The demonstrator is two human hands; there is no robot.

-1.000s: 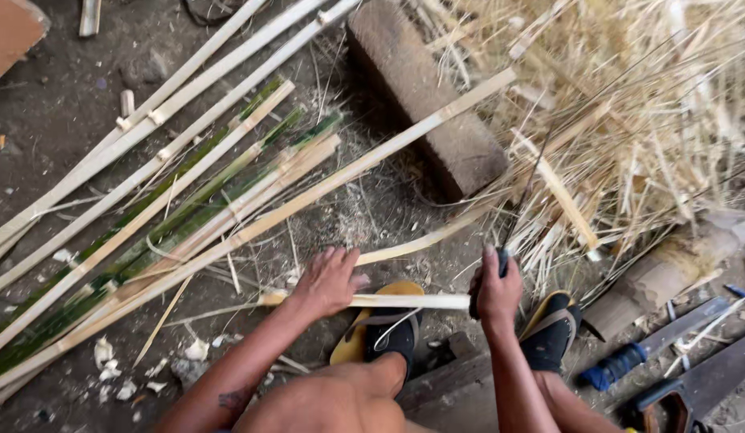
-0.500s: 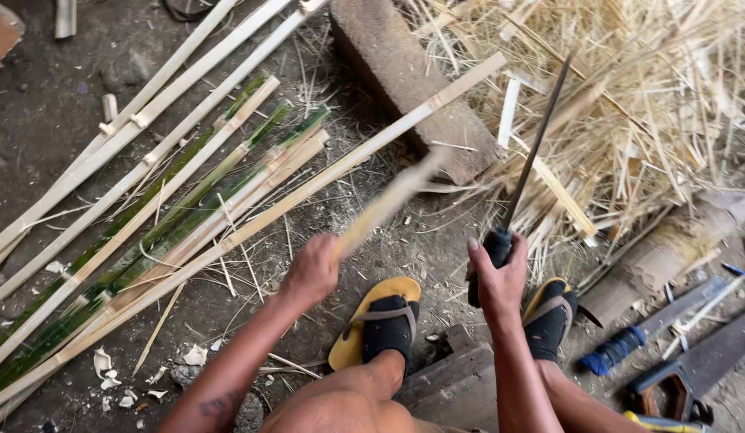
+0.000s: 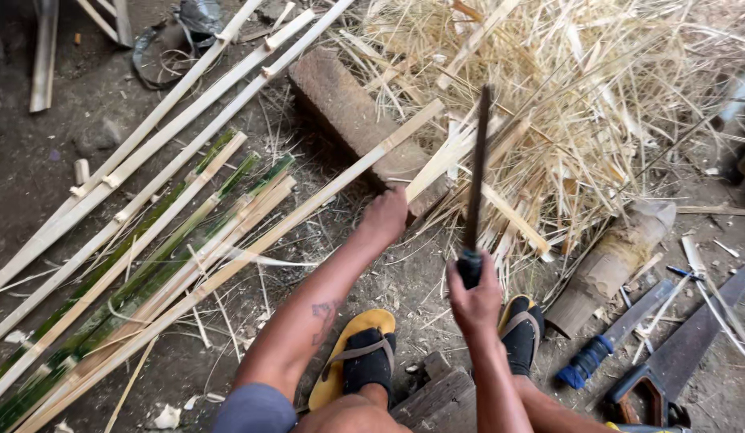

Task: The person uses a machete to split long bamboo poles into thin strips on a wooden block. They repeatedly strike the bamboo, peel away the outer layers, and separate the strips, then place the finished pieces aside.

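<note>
My left hand (image 3: 386, 215) is stretched forward and closed around the near end of a pale split bamboo strip (image 3: 446, 157) that points away over the wooden block (image 3: 352, 116). My right hand (image 3: 473, 297) grips the dark handle of a long knife (image 3: 476, 168) whose blade stands upright, pointing away from me, just right of the strip. Both my feet are in black socks and yellow sandals (image 3: 352, 359) on the dirt floor below the hands.
Long split bamboo strips (image 3: 156, 208), some green, lie diagonally at left. A heap of straw-like shavings (image 3: 597, 104) fills the upper right. A bamboo section (image 3: 609, 265), a blue-handled tool (image 3: 609, 337) and a hand saw (image 3: 677, 361) lie at right.
My left hand has lifted the strip off the ground and pushed it forward toward the block. My right hand has raised the knife from flat to upright.
</note>
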